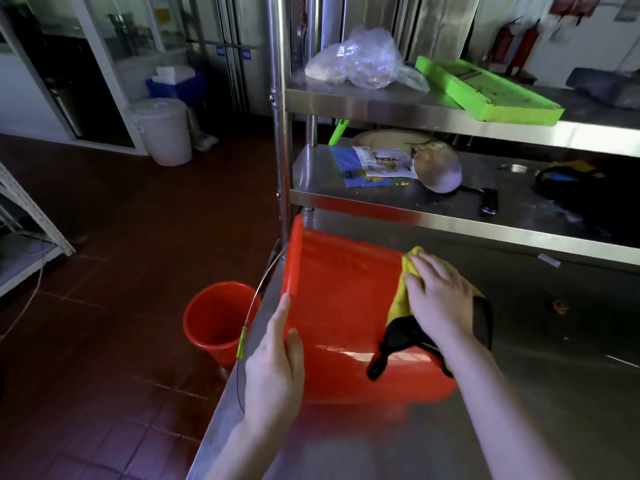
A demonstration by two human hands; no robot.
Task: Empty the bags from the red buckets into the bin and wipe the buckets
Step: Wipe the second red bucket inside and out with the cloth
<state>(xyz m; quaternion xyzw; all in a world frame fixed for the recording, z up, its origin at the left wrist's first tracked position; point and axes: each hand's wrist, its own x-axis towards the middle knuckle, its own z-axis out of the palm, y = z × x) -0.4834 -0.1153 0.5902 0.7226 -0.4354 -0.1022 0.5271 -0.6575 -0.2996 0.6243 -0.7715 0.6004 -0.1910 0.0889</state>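
Wiping stage — a red bucket (346, 306) lies sideways on the desk (554, 375), left hand (273, 368) gripping its rim, right hand (440, 299) pressing a yellow cloth (412, 261) flat against its wall. The floor bucket (214, 317) looks bagless, perhaps unwiped

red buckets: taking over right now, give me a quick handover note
Left hand grips the rim of the table bucket, which lies on its side on the steel table.
Right hand presses the yellow cloth on its outer wall.
Floor bucket stands upright beside the table, no bag inside.
Left: finish this wipe. Whether the floor bucket was wiped cannot be told.
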